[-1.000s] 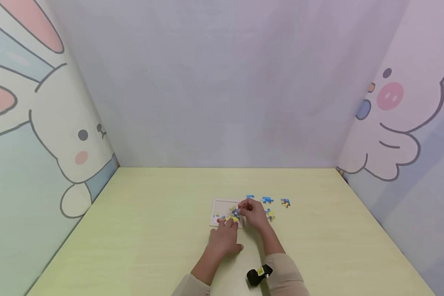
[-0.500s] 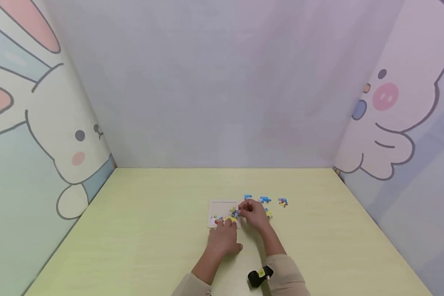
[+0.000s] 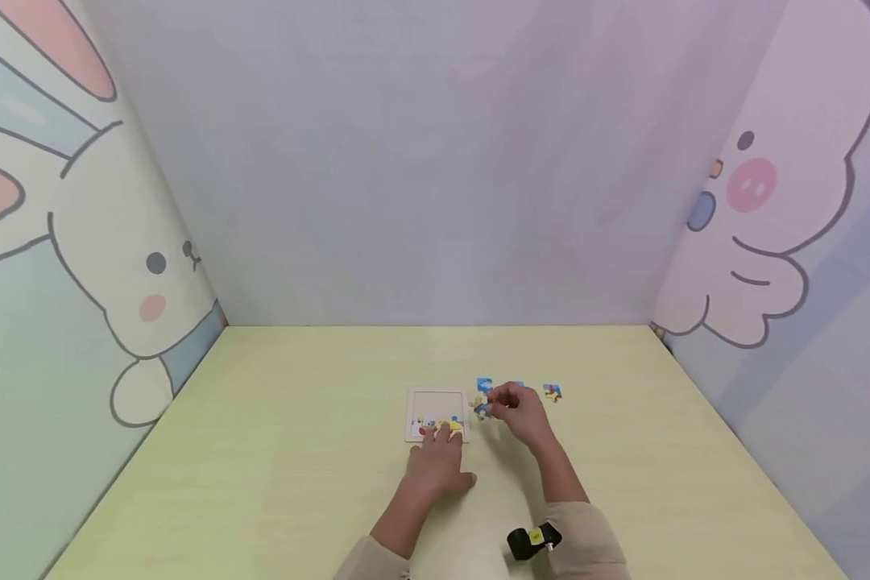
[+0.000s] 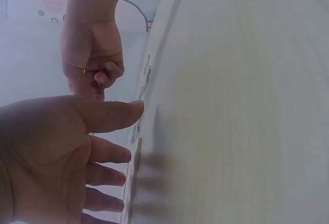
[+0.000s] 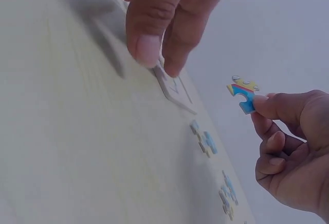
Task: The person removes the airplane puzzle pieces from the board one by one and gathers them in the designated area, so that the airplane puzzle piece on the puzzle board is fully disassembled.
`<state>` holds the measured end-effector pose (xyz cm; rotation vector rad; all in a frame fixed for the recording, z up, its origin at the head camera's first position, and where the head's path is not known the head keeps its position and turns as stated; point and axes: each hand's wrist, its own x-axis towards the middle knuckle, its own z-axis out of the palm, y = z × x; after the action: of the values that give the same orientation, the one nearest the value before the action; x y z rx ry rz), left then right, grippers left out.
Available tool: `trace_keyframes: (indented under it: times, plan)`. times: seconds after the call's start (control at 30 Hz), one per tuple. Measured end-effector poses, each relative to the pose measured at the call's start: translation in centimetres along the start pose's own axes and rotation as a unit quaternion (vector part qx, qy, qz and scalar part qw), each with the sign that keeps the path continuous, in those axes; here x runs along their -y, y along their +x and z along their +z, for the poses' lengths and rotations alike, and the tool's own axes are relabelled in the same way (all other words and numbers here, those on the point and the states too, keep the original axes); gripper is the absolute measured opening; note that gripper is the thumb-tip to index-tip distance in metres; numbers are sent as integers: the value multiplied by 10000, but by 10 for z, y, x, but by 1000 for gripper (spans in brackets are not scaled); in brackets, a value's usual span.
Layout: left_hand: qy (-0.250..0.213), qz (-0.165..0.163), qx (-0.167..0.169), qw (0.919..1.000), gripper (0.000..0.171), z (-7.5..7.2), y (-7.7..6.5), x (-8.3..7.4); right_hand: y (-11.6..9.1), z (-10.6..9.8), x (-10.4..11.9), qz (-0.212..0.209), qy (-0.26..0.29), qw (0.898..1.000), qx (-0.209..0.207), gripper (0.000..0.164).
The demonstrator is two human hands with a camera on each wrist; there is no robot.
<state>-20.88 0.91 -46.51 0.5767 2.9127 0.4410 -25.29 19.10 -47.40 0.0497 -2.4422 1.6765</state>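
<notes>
My right hand (image 3: 525,415) pinches a jigsaw piece (image 5: 247,102) between thumb and index finger; the other fingers curl in. This piece is yellow and blue with a red stripe, held up just right of the puzzle board. The square board (image 3: 408,415) has a pale rim, with colourful pieces (image 3: 450,424) along its lower part and bare backing above. My left hand (image 3: 435,467) lies palm down, fingers extended, with fingertips at the board's near edge and thumb out to the side. Those fingertips partly cover the lower pieces.
Loose jigsaw pieces lie right of the board: a blue one (image 3: 484,384) at the board's far right corner and a red, blue and yellow one (image 3: 553,392) further right. Another blue piece (image 3: 518,384) is partly hidden by my right hand. A black wrist camera (image 3: 532,541) sits by the right sleeve.
My right hand has moved right, carrying the jigsaw piece from over the board's right side to beside it. The left hand stays at the near edge. The head view has shifted slightly.
</notes>
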Motion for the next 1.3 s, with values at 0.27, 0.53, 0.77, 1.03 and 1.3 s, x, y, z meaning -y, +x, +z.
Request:
trace_keyframes:
  times: [0.27, 0.53, 0.77, 1.03, 1.3]
  plan:
    - [21, -191, -227, 9996, 65, 2, -5, 2, -6, -23, -5, 334, -83, 9993, -131, 9]
    - [-86, -524, -474, 9975, 73, 5, -14, 0, -10, -45, -13, 574, 139, 9973, -439, 15]
    - [32, -671, -252, 9974, 80, 9, -17, 1, -13, -63, -20, 814, 319, 9939, -665, 21]
    - [232, -652, -100, 9976, 80, 7, -19, 0, -17, -84, -31, 1160, 37, 9900, -801, 25]
    - [87, -611, -71, 9981, 80, 6, -21, 0, -16, -99, -41, 1292, -37, 9889, -726, 26]
